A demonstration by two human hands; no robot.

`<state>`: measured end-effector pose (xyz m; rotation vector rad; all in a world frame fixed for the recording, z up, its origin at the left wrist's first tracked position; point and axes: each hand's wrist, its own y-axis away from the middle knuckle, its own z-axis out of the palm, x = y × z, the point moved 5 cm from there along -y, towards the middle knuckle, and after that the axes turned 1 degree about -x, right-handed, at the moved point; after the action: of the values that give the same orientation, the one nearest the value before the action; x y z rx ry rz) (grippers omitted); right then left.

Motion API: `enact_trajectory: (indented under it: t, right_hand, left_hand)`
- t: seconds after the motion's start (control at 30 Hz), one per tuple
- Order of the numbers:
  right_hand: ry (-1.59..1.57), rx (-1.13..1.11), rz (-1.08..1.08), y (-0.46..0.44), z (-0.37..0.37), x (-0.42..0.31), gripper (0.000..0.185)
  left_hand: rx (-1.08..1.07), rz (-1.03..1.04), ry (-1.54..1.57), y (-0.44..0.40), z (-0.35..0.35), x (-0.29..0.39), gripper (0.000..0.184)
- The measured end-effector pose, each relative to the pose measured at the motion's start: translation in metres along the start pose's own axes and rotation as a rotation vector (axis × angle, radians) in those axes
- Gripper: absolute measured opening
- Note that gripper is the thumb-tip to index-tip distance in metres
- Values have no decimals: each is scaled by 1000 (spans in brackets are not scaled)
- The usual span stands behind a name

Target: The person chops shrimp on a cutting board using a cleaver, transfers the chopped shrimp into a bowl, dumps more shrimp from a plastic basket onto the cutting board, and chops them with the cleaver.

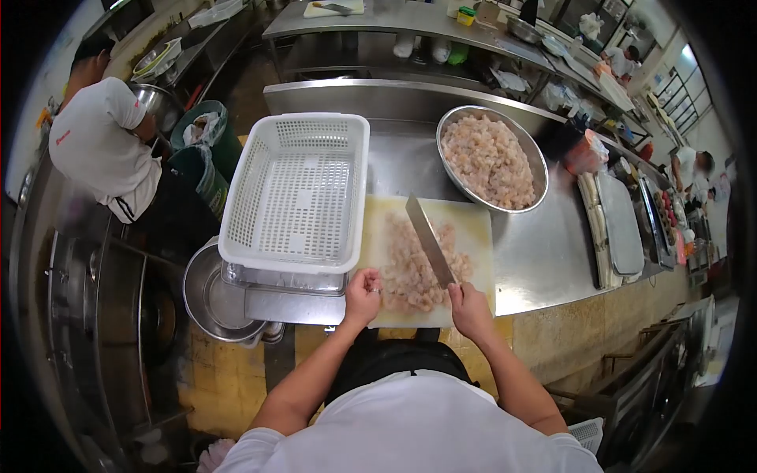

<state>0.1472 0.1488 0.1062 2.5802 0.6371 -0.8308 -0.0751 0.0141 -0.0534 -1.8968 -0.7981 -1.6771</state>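
My right hand [471, 310] is wrapped round the handle of a wide-bladed kitchen knife [430, 243]. Its blade points away from me and slants to the left over a heap of chopped pale pink meat [410, 272]. That heap lies spread on a yellowish-white cutting board [477, 225]. Beside the board's left edge, my left hand [363, 296] has its fingers curled in, close to the meat; I cannot make out whether anything is in them. Past the board, at the back right, a steel bowl [542, 180] is piled with more chopped meat [489, 158].
A white perforated basket [296, 193] stands left of the board. Below it is a steel pot [213, 292]. Trays [619, 229] line the counter's right side. A co-worker in a white shirt [102, 146] stands at left near green bins [201, 162]; others are far right.
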Motion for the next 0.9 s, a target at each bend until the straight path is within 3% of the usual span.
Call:
enact_trajectory:
  t: [0.13, 0.23, 0.43, 0.63, 0.9]
  right_hand:
    - [-29, 23, -4, 3, -8, -20, 43]
    - [85, 5, -66, -8, 30, 3, 42]
    - [32, -61, 34, 2, -1, -17, 44]
    - [151, 6, -114, -6, 38, 10, 42]
    - [29, -12, -52, 3, 3, -29, 42]
  left_hand:
    - [9, 11, 8, -6, 3, 15, 14]
    - [7, 14, 33, -5, 2, 12, 15]
    - [-1, 16, -21, -5, 0, 19, 14]
    - [-15, 18, -32, -4, 1, 15, 14]
    - [11, 38, -18, -5, 1, 17, 14]
